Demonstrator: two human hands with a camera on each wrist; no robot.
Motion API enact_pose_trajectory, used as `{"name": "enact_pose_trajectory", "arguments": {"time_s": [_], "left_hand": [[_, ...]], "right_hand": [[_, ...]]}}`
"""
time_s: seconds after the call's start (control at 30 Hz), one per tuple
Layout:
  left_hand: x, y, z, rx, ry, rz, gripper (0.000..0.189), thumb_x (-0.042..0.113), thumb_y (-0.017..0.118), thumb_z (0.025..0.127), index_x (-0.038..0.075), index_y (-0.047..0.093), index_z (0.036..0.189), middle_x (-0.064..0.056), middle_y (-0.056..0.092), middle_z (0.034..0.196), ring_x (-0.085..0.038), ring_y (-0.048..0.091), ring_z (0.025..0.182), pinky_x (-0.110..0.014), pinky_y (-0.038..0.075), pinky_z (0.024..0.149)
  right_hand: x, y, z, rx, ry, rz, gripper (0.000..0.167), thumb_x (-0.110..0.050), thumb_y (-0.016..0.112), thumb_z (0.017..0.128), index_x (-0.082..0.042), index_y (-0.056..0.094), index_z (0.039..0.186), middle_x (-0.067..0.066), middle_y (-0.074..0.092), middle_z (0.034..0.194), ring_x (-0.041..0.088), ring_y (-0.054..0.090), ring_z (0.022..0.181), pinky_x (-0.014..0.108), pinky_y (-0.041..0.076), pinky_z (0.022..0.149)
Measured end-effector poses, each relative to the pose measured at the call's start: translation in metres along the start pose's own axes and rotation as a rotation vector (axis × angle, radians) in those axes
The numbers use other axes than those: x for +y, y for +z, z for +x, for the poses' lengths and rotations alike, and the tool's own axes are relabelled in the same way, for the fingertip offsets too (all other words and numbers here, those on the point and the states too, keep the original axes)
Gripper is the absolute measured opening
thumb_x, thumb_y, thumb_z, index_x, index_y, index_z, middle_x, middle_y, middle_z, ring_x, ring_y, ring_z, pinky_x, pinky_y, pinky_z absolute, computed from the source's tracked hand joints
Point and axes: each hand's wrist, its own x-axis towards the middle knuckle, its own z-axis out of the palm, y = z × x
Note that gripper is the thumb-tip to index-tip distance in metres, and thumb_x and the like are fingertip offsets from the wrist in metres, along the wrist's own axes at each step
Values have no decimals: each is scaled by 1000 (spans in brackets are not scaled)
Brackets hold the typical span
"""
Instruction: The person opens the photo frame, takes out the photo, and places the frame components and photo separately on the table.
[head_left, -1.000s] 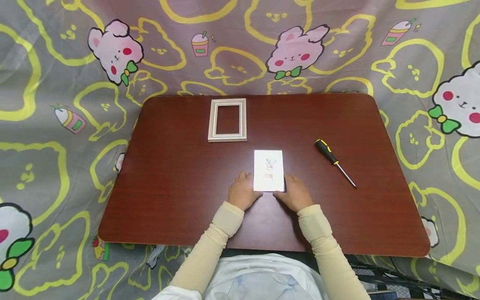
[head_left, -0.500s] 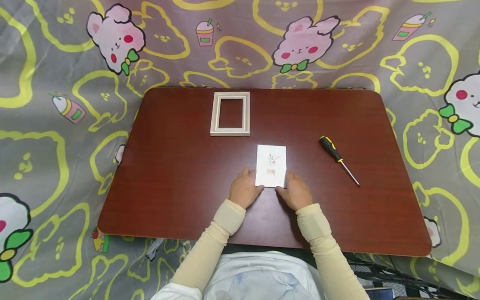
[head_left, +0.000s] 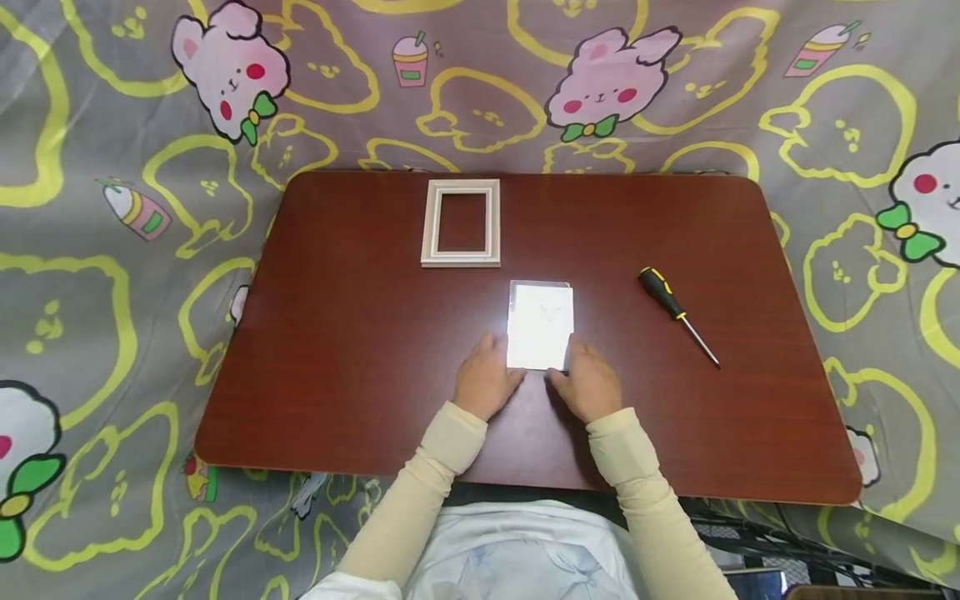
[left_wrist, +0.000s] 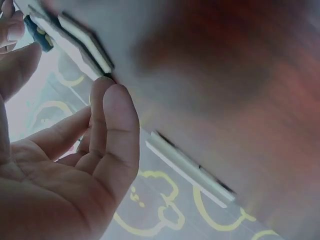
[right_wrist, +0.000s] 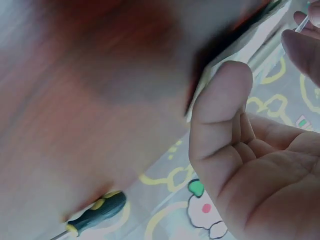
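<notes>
A white card with a faint plant print [head_left: 540,329] lies near the middle of the table, its surface mostly washed out by glare. Over it is a clear sheet [head_left: 519,285], whose edge shows past the card's top. My left hand [head_left: 486,382] holds the left side and lower left corner, thumb at the bottom edge. Opposite it, my right hand [head_left: 588,383] grips the right side and lower right corner in the same way. In the right wrist view, the curled fingers reach the edge of a pale backing board [right_wrist: 232,50]. Layers stand slightly apart in the left wrist view.
A cream picture frame [head_left: 461,260] lies flat at the back of the brown table [head_left: 337,358]. To the right is a black and yellow screwdriver [head_left: 675,310], its tip towards the front. A patterned cloth [head_left: 480,83] hangs around the table.
The clear sheet's edge now shows above the card's top, and glare hides most of the print. Both hands keep their places; the whole view has shifted slightly.
</notes>
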Motion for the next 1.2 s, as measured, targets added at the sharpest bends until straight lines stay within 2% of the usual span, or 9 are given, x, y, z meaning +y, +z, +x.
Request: {"name": "enact_pose_trajectory", "arguments": {"time_s": [0.1,0.17,0.27,0.37,0.57,0.83,1.07,1.2], "left_hand": [[-6,-7,-4,21,2,-17,52,25,82,86,-2,62,126,-15,58,103,-30,65,83,-43,57,70],[-11,-13,-7,36,-2,-36,50,21,82,86,-3,62,125,-16,57,101,-29,65,77,-43,56,68],[-22,-23,-13,38,-31,-52,50,19,82,86,-4,62,126,-17,57,103,-30,65,76,-44,56,66],[-34,-32,-18,15,-89,-36,51,21,81,88,-1,62,128,-19,58,110,-31,67,83,-46,57,66],[-60,-43,-30,-3,-166,-13,53,21,81,87,1,61,131,-19,58,114,-34,66,94,-50,57,70],[-87,-50,-42,20,-198,-4,55,20,83,85,-2,62,131,-20,59,112,-37,65,97,-52,55,75],[-102,-51,-43,-5,-234,0,58,20,84,83,4,61,135,-19,59,112,-38,64,99,-53,55,75],[-105,-51,-43,-3,-247,8,60,20,84,82,3,62,135,-20,59,113,-38,64,99,-54,55,74]], "right_hand": [[-10,3,0,11,-30,-23,71,-25,76,90,13,44,142,35,60,125,47,60,112,57,50,92],[-18,5,2,17,-51,-41,69,-26,77,90,12,48,139,33,64,116,46,65,102,56,53,83],[-32,10,3,30,-87,-62,57,-28,78,88,9,55,126,26,66,96,39,67,79,53,55,66],[-48,16,4,29,-117,-52,50,-27,78,87,7,56,116,21,65,88,34,65,68,51,54,60],[-73,33,8,7,-165,-48,49,-26,80,86,8,57,113,18,65,84,34,65,69,49,54,61],[-97,56,13,-1,-214,-76,50,-30,79,87,8,58,113,18,68,80,34,67,65,48,55,58],[-108,69,17,-21,-220,-122,45,-31,78,88,6,58,106,14,66,72,28,64,57,43,53,50],[-112,73,18,-25,-214,-120,43,-30,78,87,5,58,102,14,65,70,28,62,53,42,52,47]]}}
